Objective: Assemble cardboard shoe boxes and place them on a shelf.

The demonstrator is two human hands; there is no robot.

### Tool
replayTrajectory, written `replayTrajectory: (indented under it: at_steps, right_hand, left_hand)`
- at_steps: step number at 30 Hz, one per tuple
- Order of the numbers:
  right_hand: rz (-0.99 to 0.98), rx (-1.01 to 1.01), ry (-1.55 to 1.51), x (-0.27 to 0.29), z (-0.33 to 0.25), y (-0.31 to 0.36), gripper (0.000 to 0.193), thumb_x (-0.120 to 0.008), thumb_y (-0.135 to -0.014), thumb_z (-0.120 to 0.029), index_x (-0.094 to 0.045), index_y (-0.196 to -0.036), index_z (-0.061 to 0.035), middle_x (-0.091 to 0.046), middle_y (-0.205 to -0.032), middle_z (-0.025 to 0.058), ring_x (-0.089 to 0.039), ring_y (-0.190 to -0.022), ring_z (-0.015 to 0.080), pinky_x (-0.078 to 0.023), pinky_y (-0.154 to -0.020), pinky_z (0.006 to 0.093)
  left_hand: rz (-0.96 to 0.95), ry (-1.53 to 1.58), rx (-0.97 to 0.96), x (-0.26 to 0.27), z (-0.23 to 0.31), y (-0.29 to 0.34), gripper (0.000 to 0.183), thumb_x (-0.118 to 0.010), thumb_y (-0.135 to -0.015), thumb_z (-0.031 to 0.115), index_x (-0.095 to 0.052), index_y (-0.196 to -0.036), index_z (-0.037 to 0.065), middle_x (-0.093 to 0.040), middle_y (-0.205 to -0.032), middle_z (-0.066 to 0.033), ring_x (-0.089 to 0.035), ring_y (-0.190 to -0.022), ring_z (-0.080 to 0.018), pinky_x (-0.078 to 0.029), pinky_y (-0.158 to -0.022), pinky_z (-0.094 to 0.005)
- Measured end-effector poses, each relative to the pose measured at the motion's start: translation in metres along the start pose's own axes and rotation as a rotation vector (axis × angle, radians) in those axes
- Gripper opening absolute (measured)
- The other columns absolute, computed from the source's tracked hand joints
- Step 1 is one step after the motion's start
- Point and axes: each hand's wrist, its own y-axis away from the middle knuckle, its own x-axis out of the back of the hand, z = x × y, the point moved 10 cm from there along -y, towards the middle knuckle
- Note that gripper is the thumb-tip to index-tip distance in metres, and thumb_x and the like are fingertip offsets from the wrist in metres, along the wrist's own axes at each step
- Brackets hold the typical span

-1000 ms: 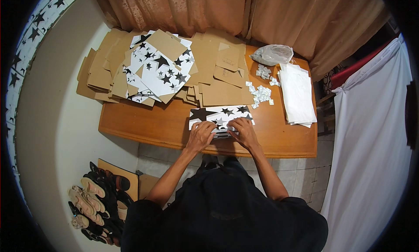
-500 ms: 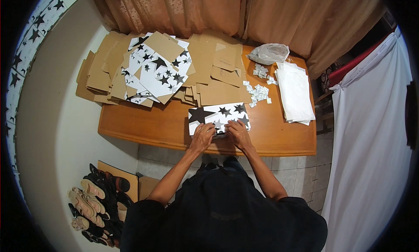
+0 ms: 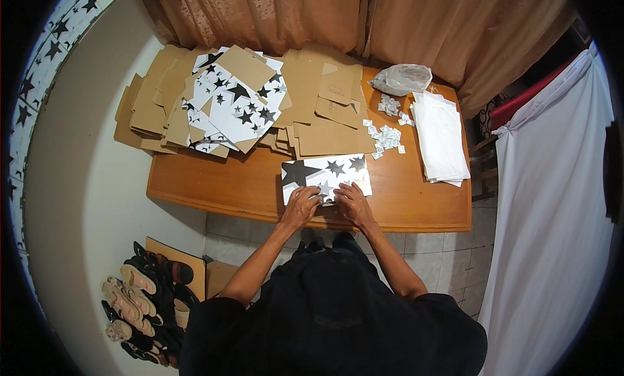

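Note:
A white box with black and grey stars [image 3: 338, 166] lies flat near the front edge of the wooden table. My left hand [image 3: 300, 205] is on its near side, the curled fingers over the top edge. A little to the right, my right hand [image 3: 353, 203] grips the same near edge with bent fingers. Between the two hands a short stretch of that edge shows. Both thumbs and the box's front face are mostly hidden.
Brown cardboard sheets [image 3: 328, 138] and star-printed pieces [image 3: 224, 119] are piled at the back left. Small white packets [image 3: 387, 138], a clear plastic bag [image 3: 401, 80] and white paper sheets [image 3: 441, 138] lie on the right. Shoes [image 3: 140, 304] stand by the left wall.
The dark gap at the box's near edge between my hands has closed up. My right hand has shifted slightly down and its fingers lie lower on the edge.

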Motion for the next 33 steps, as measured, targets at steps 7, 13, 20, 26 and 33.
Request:
replayTrajectory:
  at_steps: [7, 13, 20, 26, 33]
  right_hand:
    - [-0.021, -0.011, -0.089, 0.009, -0.011, 0.004, 0.028, -0.077, -0.078, -0.011, -0.073, -0.106, -0.0072, -0.066, -0.126, 0.0097, -0.054, -0.131, 0.0309, -0.033, -0.117, 0.0546]
    - [-0.024, 0.065, 0.011, -0.009, -0.007, 0.014, 0.039, -0.08, -0.071, -0.011, -0.071, -0.109, -0.0099, -0.064, -0.128, 0.0062, -0.05, -0.135, 0.0297, -0.03, -0.118, 0.0573]
    - [-0.015, 0.11, 0.048, -0.008, -0.017, 0.015, 0.039, -0.079, -0.073, -0.011, -0.07, -0.111, -0.0098, -0.063, -0.129, 0.006, -0.048, -0.136, 0.0294, -0.031, -0.117, 0.057]
    - [0.031, 0.167, 0.138, -0.011, -0.022, 0.019, 0.032, -0.079, -0.077, -0.017, -0.071, -0.108, -0.0089, -0.064, -0.127, 0.0077, -0.055, -0.128, 0.0293, -0.035, -0.113, 0.0557]
    - [0.055, 0.208, 0.159, -0.01, -0.024, 0.02, 0.034, -0.08, -0.078, -0.017, -0.07, -0.11, -0.0092, -0.065, -0.125, 0.0078, -0.056, -0.128, 0.0286, -0.038, -0.111, 0.0547]
  left_hand:
    - [0.053, -0.009, -0.019, -0.002, 0.003, 0.005, 0.013, -0.072, -0.084, 0.007, -0.074, -0.096, 0.002, -0.067, -0.12, -0.0132, -0.059, -0.122, -0.0309, -0.04, -0.107, -0.0479]
    - [0.02, 0.004, 0.055, -0.007, 0.001, 0.001, 0.018, -0.068, -0.083, 0.005, -0.071, -0.1, 0.002, -0.066, -0.119, -0.0126, -0.057, -0.125, -0.0308, -0.036, -0.11, -0.0504]
    - [0.025, 0.046, 0.075, -0.014, -0.002, 0.004, 0.026, -0.065, -0.081, 0.002, -0.068, -0.106, 0.006, -0.063, -0.12, -0.0076, -0.055, -0.127, -0.0252, -0.03, -0.113, -0.0542]
    - [0.004, 0.047, 0.084, -0.011, 0.003, 0.0, 0.025, -0.068, -0.081, 0.004, -0.069, -0.106, 0.007, -0.063, -0.118, -0.0068, -0.056, -0.126, -0.0243, -0.031, -0.111, -0.0525]
    - [0.046, -0.069, 0.015, -0.013, 0.007, 0.002, 0.02, -0.08, -0.08, 0.01, -0.072, -0.098, 0.008, -0.065, -0.116, -0.0061, -0.058, -0.123, -0.0231, -0.033, -0.109, -0.0504]
